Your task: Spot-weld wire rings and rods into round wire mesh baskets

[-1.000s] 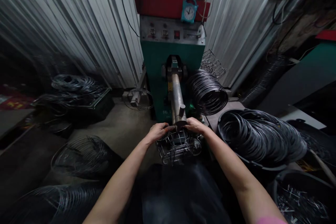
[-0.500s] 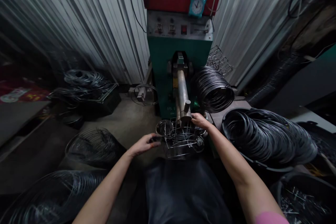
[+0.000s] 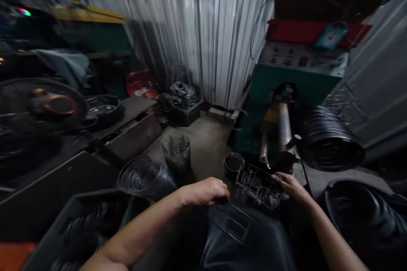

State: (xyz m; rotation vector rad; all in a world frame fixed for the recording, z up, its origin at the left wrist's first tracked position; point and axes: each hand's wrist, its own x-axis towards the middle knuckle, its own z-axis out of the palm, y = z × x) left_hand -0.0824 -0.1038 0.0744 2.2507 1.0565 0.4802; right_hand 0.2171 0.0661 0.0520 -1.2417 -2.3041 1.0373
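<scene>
Wire basket (image 3: pixel 256 184) sits near, just below machine arm (image 3: pixel 284 123); right hand (image 3: pixel 291 185) fingers grasp its right edge, left hand (image 3: pixel 206 192) clenched, contents blurred; judged handling step, next calls for steady two-handed grip.

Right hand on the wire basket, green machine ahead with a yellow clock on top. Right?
No: the head view shows the clock teal, not yellow. The right hand does rest on the wire basket, before the green machine.

You face a corrugated metal wall (image 3: pixel 206 29) over a bare concrete floor (image 3: pixel 208 137); a dark counter (image 3: pixel 136 108) runs along your left, dimly lit.
</scene>
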